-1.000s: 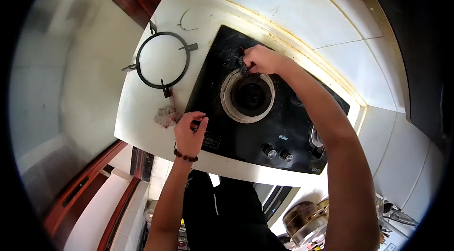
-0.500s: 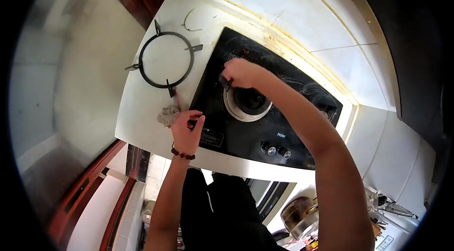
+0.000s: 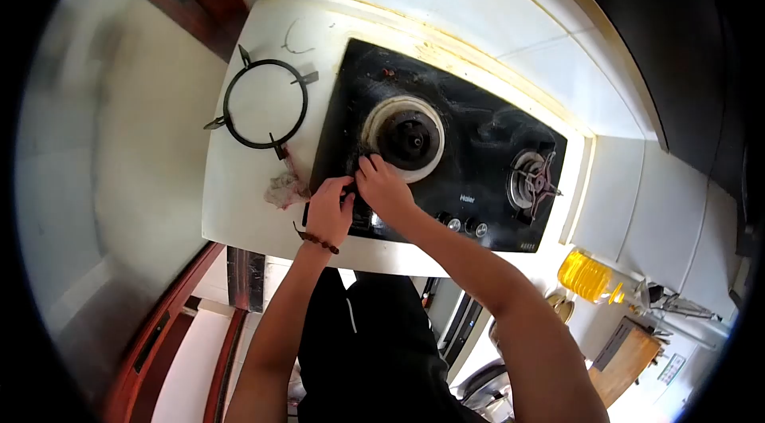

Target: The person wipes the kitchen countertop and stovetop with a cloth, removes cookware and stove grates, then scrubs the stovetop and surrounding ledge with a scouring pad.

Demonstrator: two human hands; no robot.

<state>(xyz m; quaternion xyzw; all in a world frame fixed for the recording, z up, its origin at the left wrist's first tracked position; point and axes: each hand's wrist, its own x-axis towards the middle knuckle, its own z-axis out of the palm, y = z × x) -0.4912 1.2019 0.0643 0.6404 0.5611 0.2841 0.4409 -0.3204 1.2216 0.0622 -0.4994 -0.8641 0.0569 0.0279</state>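
Note:
My left hand (image 3: pixel 330 210), with a beaded bracelet at the wrist, is at the left front of the black gas hob (image 3: pixel 470 136). Its fingers are curled, and a small dark thing between them is too unclear to name. Close beside it, my right hand (image 3: pixel 384 190) has its fingers bent together at the near-left rim of the uncovered burner (image 3: pixel 406 138). Whatever those fingers hold is hidden. A round black pan support (image 3: pixel 229 96) lies on the white counter to the left. Between it and my left hand sits a crumpled greyish rag (image 3: pixel 284 190).
At the hob's right is a second burner (image 3: pixel 532 181) with its support in place. Two control knobs (image 3: pixel 464 225) sit at the front. A yellow oil bottle (image 3: pixel 586 275) and a wooden board (image 3: pixel 629 359) are at the lower right. The range hood (image 3: pixel 661 48) overhangs the right side.
My right hand has moved from the far-left side of the burner toward me, beside my left hand. The burner is now uncovered to view. The camera view has shifted, showing the second burner and oil bottle.

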